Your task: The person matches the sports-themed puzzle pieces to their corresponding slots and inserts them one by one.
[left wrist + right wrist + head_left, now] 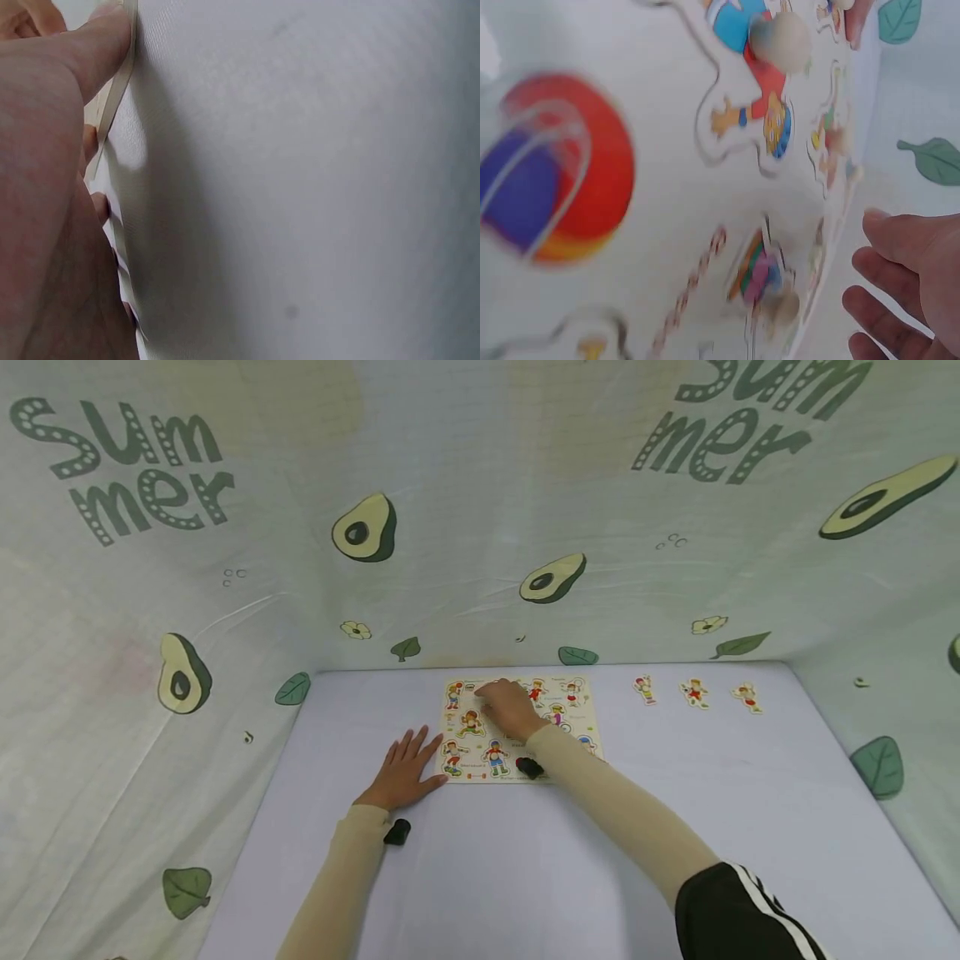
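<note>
A cream wooden knob puzzle board (475,777), printed with children doing sports, lies flat on the table. My left hand (405,774) rests at its left edge with fingers spread; in the left wrist view the thumb (105,37) touches the board's side. Over the upper part of the board is my right hand (510,708). The right wrist view shows its fingers (885,274) loosely bent, thumb and index a little apart, with nothing visible between them. A piece with a blue-capped child (775,127) and round wooden knob sits in its cutout.
Three loose puzzle pieces, the nearest a figure piece (644,690), lie in a row on the white table (675,760) right of the board. Behind and beside the table hangs a pale cloth (450,485) printed with avocados and leaves.
</note>
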A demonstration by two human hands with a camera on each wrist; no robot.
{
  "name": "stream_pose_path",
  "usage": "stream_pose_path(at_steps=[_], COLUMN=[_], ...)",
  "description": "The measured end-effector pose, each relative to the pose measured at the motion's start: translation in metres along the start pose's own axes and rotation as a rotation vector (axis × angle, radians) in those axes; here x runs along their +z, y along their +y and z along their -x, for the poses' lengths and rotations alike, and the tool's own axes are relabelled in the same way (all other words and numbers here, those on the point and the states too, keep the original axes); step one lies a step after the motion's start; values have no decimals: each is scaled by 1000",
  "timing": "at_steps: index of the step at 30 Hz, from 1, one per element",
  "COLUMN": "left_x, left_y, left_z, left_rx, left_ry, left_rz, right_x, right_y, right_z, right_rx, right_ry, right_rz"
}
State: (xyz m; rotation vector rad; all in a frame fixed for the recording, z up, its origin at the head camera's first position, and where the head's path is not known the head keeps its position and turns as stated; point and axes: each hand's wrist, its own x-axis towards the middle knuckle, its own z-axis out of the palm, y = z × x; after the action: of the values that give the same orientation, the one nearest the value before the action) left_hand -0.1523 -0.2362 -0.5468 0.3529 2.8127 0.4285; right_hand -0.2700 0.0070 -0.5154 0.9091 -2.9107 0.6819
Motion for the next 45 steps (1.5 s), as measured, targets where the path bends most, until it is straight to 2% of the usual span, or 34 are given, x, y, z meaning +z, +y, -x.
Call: stream_pose_path(at_steps=[5,13,19,27,36,40,45], left_x=[-3,-5,-6,-3,3,0,3], left_y=[2,1,1,1,-1,2,1], left_z=[2,2,6,8,4,4,3], left_rx=[4,-16,-2,25,28,12,6], left_ry=[7,-20,3,43,42,26,9], left_rz=[-1,-10,1,38,32,35,28], right_x=[-18,-44,-61,-76,-89,-95,-102], right_y=[13,46,70,103,149,165,177], right_z=[14,39,65,98,134,148,161], right_rx=[16,72,110,177,278,307,334], right_ry=[67,154,193,252,320,331,304], right_rz=[-10,-36,-46,-7,51,55,50])
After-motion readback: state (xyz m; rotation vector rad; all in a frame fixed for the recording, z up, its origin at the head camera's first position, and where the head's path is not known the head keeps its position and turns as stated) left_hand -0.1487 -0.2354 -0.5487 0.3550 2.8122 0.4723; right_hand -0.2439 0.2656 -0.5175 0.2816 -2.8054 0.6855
